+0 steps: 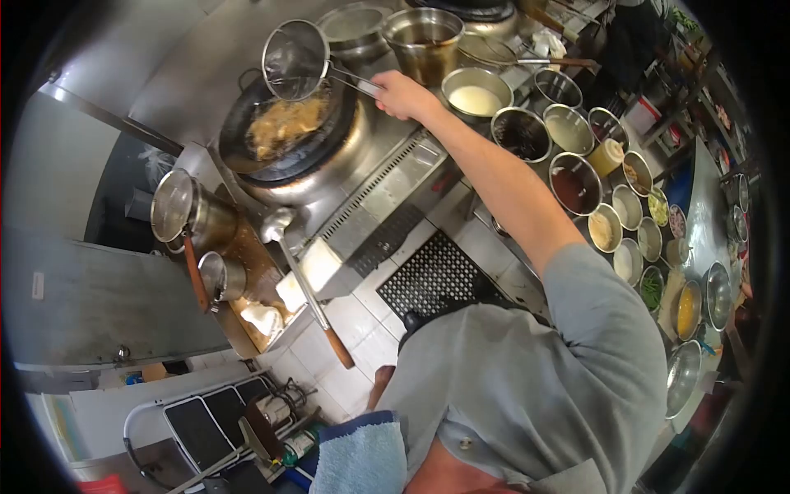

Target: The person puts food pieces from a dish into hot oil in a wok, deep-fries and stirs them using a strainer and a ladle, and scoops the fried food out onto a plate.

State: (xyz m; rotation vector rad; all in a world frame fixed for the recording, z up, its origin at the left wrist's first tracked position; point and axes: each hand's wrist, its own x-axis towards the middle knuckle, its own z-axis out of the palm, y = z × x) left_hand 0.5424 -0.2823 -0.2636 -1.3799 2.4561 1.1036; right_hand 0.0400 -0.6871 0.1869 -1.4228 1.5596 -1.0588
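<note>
My right hand (401, 95) is closed round the handle of a round wire-mesh strainer (295, 56). The strainer is tilted above the far edge of a black wok (239, 152), apart from the food. Golden-brown food (288, 125) lies in the wok, seemingly in oil. Beside my shirt, a small patch of skin, perhaps my left hand (381, 384), shows low down; its fingers cannot be made out. A ladle (300, 276) with a wooden handle rests across the counter edge left of the wok, touched by neither hand.
Metal pots (424, 45) stand behind my right hand. Several bowls of sauces and ingredients (574, 185) line the right side. Another strainer (171, 206) lies on a pot at left. A black perforated mat (436, 276) covers floor tiles; a folded step ladder (206, 420) leans at lower left.
</note>
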